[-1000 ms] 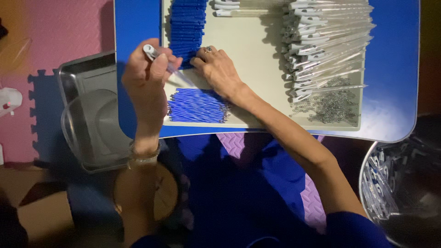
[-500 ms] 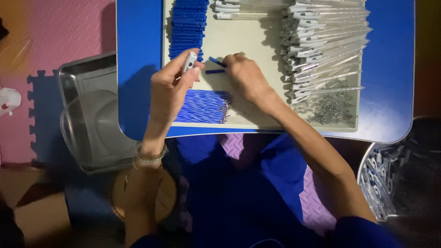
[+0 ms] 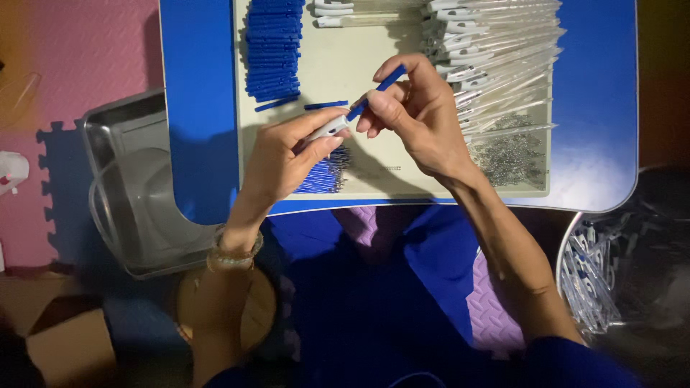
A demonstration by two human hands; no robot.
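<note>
Blue table (image 3: pixel 201 108): fills the upper frame, bearing a cream tray (image 3: pixel 345 65).
Grey tub (image 3: pixel 136 208): at 9 o'clock, beside the table edge.
Clear pen barrels (image 3: pixel 503 50): stacked at 1 o'clock on the tray; heap of small metal springs (image 3: pixel 514 147) just below them.
Blue parts stack (image 3: pixel 274 47): at 11 o'clock.
Right hand (image 3: pixel 424 118): centre, fingers pinched narrow on a blue pen piece (image 3: pixel 377 90).
Left hand (image 3: pixel 284 158): at 8 o'clock of the right, fingers closed around a white pen barrel (image 3: pixel 327 129), its tip meeting the blue piece above the tray.
</note>
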